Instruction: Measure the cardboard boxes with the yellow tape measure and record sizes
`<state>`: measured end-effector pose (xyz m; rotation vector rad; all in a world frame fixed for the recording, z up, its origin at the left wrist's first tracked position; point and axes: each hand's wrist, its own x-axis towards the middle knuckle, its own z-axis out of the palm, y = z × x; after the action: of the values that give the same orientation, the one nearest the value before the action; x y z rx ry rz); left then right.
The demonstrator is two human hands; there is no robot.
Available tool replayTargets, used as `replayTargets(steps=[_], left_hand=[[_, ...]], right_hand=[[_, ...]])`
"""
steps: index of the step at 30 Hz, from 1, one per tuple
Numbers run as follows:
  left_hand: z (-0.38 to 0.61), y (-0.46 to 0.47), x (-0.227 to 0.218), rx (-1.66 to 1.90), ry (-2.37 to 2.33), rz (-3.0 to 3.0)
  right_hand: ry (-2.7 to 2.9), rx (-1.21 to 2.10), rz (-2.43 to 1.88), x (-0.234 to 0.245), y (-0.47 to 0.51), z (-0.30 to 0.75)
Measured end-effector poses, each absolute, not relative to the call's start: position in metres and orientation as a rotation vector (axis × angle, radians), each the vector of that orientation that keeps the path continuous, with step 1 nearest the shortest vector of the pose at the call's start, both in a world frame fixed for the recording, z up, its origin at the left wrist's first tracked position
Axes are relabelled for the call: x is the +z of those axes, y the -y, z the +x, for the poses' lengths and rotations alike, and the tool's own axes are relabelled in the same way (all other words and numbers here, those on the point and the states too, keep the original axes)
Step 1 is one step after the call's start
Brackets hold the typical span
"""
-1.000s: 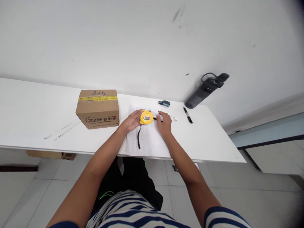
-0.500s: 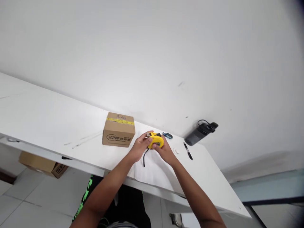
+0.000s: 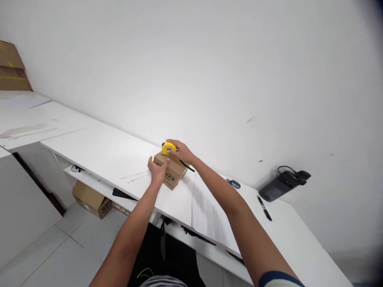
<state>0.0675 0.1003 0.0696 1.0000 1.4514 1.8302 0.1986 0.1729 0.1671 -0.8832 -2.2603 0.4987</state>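
My right hand [image 3: 183, 152] is closed around a yellow tape measure [image 3: 168, 149], just over the top of a small cardboard box [image 3: 176, 175]. A black wrist strap [image 3: 188, 166] trails from the tape measure along the right of the box. Whether a blade is drawn out I cannot tell. My left hand [image 3: 158, 170] grips the box at its near left corner, thumb on the printed front and fingers along the left side. Part of the box top is hidden by my right hand and the tape measure.
White paper [image 3: 206, 207] lies on the white desk [image 3: 104, 147], right of the box. Farther right are a blue-black object [image 3: 233, 183], a black marker [image 3: 264, 208] and a dark bottle [image 3: 281, 185] by the wall. A carton [image 3: 89, 199] sits under the desk.
Both hands have moved left from above the paper to the box. My left hand has let go of the tape measure and taken hold of the box, which is now turned. The view has swung left.
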Motion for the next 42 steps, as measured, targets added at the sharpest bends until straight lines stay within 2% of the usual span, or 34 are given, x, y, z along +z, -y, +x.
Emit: replayTargets(steps=[4,7,10,17,22,31,35,42], left_hand=[[0.061,-0.099,0.063,1.797,-1.388,0.966],[0.057,-0.1,0.073,1.558,-1.711,1.072],[0.054,-0.111,0.081,1.358,-1.737,1.157],[0.054,-0.133,0.069,1.542,-1.269,1.129],[0.067,-0.133,0.07,1.633,-1.251,1.221],[0.074,-0.143,0.074,1.665,-1.291,1.229],[0.075,-0.145,0.073,1.663,-1.281,1.193],[0.078,-0.13,0.077,1.654,-1.269,1.212]], right_hand=[[2.26,0.292,-1.027,0.156,-0.171,0.183],[2.266,0.287,-1.108,0.158,-0.165,0.178],[2.391,0.33,-1.125,0.167,-0.163,0.176],[2.498,0.275,-1.063,0.175,-0.167,0.202],[2.438,0.206,-1.16,0.172,-0.137,0.257],[2.129,0.291,-1.343,0.137,-0.047,0.364],[2.128,0.287,-1.265,0.141,-0.067,0.343],[2.192,0.324,-1.214,0.148,-0.134,0.245]])
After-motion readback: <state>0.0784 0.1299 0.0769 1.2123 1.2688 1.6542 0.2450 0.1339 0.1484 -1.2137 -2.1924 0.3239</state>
